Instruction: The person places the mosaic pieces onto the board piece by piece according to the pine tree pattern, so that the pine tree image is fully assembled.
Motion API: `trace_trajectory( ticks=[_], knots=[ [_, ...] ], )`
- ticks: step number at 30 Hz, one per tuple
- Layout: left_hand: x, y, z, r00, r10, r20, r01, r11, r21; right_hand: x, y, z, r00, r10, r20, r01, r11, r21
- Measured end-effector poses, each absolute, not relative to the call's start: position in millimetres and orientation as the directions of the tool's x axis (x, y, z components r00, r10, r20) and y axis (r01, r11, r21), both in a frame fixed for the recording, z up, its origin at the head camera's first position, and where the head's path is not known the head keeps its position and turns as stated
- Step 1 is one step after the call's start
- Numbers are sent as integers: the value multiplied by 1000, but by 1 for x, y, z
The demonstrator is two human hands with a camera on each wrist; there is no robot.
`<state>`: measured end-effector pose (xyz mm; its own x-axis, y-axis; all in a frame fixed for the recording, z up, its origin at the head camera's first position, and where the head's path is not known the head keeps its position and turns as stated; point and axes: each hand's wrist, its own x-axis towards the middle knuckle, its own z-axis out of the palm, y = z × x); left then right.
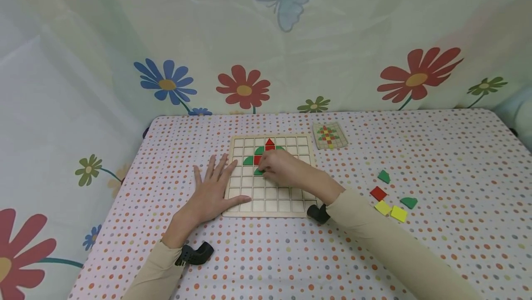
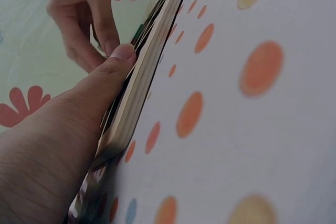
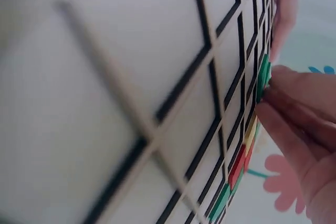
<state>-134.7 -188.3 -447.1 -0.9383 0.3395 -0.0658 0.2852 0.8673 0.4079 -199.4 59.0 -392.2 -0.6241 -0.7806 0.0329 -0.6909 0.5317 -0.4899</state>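
A wooden grid board (image 1: 270, 205) lies on the table, with red and green tiles set in its squares around a red triangle tile (image 1: 269, 142). My right hand (image 1: 284, 168) is over the middle of the board, thumb and fingers curled together at a green tile (image 1: 259, 171). In the right wrist view the fingertips meet that green tile (image 3: 263, 80) at the grid; a yellow tile (image 3: 252, 129) and a red tile (image 3: 238, 166) show beside it. With fingers spread, my left hand (image 1: 212, 194) rests at the board's left edge, its thumb (image 2: 105, 80) across the frame.
Behind the board's right corner lies a pattern card (image 1: 330, 136) with a coloured tile design. Loose tiles are scattered to the right: a green one (image 1: 384, 177), a red one (image 1: 378, 193), another green one (image 1: 409, 202) and two yellow ones (image 1: 399, 213). A flowered curtain (image 1: 332, 51) hangs behind the table.
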Motion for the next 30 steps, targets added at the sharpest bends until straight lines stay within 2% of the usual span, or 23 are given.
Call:
trace_trajectory(
  ticks=[4,11,17,24,30],
  knots=[
    [-134,-186,-448,-939,336,-76,280,874,396,-187,80,-392,-618,-785,48,-688,511,-515],
    [-135,-183,-447,-938,337,-85,279,875,395,-162,139,-388,-702,-712,10,-605,589,-536],
    [-134,-188,-450,-944,319,-84,263,882,391,-148,191,-389,-733,-679,-29,-570,638,-518],
    [-133,-189,-451,-943,323,-75,268,876,401,-137,231,-390,-722,-689,-54,-567,635,-525],
    [-135,-187,-449,-942,329,-66,276,871,405,-133,240,-390,-693,-717,-72,-564,601,-566]
  ],
)
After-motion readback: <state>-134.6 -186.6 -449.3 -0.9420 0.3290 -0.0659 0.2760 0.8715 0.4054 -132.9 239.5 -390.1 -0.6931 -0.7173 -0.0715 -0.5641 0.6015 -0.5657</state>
